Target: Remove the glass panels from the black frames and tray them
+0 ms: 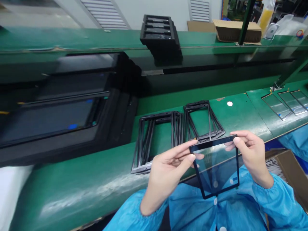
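Note:
A clear glass panel (218, 168) with a black border is held up in front of my blue smock, tilted toward me. My left hand (168, 166) pinches its upper left corner with fingers closed. My right hand (250, 154) grips the upper right corner, fingers wrapped on the edge. Just beyond the hands, two stacks of thin black frames (156, 138) (203, 120) lie on the green bench (84, 186).
A large stack of black trays holding dark panels (60, 106) fills the left. A pile of small black trays (160, 33) and a cardboard box (237, 30) sit on the far shelf. Three film-covered strips (286, 102) lie at right. An open carton (288, 170) is beside my right arm.

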